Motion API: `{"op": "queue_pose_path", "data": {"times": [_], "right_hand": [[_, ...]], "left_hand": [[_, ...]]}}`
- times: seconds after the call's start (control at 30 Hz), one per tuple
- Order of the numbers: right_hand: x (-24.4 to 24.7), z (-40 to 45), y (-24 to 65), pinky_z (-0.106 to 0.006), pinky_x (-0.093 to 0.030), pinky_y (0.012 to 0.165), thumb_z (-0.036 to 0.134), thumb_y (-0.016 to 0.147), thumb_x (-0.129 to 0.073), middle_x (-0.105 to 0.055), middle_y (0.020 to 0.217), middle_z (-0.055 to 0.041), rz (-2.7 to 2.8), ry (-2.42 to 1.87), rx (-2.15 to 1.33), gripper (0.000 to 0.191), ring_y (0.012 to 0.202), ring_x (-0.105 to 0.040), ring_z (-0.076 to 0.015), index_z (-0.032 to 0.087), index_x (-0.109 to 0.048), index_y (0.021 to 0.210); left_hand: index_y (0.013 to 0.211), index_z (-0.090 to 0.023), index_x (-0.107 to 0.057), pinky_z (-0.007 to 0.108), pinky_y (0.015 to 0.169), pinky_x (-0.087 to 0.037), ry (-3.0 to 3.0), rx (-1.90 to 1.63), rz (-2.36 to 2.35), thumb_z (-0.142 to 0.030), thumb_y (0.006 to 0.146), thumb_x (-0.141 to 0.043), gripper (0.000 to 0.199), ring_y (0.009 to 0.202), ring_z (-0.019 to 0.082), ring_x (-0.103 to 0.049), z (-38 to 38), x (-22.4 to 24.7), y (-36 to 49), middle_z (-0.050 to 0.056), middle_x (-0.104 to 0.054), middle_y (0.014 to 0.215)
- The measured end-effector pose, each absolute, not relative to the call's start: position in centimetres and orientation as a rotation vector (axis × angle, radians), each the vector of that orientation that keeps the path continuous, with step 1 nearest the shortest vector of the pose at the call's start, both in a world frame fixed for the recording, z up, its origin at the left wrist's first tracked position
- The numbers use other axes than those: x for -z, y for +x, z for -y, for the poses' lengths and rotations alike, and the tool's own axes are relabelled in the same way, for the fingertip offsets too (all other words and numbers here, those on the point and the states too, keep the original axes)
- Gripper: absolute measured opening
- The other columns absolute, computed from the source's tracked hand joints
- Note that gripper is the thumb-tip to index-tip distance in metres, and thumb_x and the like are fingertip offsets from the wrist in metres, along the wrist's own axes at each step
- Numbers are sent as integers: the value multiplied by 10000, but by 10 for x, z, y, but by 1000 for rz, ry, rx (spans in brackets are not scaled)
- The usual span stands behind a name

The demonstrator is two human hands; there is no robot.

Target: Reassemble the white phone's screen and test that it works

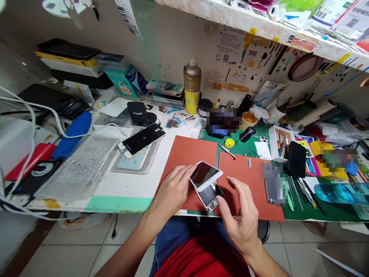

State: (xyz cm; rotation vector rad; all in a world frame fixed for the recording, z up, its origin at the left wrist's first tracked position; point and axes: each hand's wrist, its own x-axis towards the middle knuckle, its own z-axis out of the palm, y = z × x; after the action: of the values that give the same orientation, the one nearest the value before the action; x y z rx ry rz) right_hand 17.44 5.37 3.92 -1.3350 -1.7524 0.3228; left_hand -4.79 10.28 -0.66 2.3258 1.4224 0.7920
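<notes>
A white-framed phone screen (205, 174) sits lifted and askew over an opened phone body (208, 195), whose battery and inner parts show below it. My left hand (174, 188) has its fingers together at the screen's left edge, gripping it; its thumb is hidden. At the phone's right side is my right hand (241, 209), thumb and fingers apart in a curve, the thumb tip close to the body's lower edge. Both phone parts are above the reddish-brown mat (184, 154). A small screwdriver (227, 151) lies behind them, near a yellow cap (229, 143).
To the left, a detached phone screen (144, 138) rests on a clear case, beside bubble wrap (77, 173). A spray can (192, 86) stands at the back. On the right are another phone part (271, 181), tweezers and tools (301, 190), and a white box (279, 144). A shelf (259, 34) overhangs.
</notes>
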Motion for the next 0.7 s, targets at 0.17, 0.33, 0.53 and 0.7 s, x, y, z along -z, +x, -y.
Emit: {"op": "queue_pose_path", "data": {"times": [0.17, 0.33, 0.53, 0.7], "right_hand": [[-19, -54, 190, -286, -533, 683, 275, 1031, -580, -721, 940, -54, 1681, -1549, -594, 134, 825, -676, -183, 210, -698, 1025], [-8, -67, 199, -264, -483, 648, 340, 998, -597, -735, 865, -29, 1632, -1716, -771, 207, 726, -666, -163, 220, -750, 928], [-10, -96, 195, -277, -458, 664, 351, 914, -651, -746, 806, -30, 1642, -1790, -945, 192, 699, -660, -180, 224, -787, 866], [-8, -107, 190, -277, -429, 640, 330, 880, -658, -735, 741, -24, 1656, -1821, -989, 203, 645, -627, -172, 219, -771, 753]], "left_hand": [[1414, -236, -572, 443, 1002, -539, 2126, -838, -1443, -149, 1041, -441, 405, 1161, 245, -622, -111, 3, -50, 95, -690, 1243], [1328, -203, -632, 385, 956, -520, 2088, -861, -1497, -271, 1082, -435, 323, 1089, 228, -641, -116, 5, -50, 77, -698, 1153], [1263, -176, -678, 343, 941, -501, 2110, -855, -1529, -289, 1092, -420, 330, 1057, 218, -648, -117, 5, -50, 76, -705, 1103], [1213, -139, -701, 368, 931, -504, 2134, -827, -1537, -307, 1099, -393, 369, 1069, 244, -646, -117, 2, -49, 94, -728, 1057]]}}
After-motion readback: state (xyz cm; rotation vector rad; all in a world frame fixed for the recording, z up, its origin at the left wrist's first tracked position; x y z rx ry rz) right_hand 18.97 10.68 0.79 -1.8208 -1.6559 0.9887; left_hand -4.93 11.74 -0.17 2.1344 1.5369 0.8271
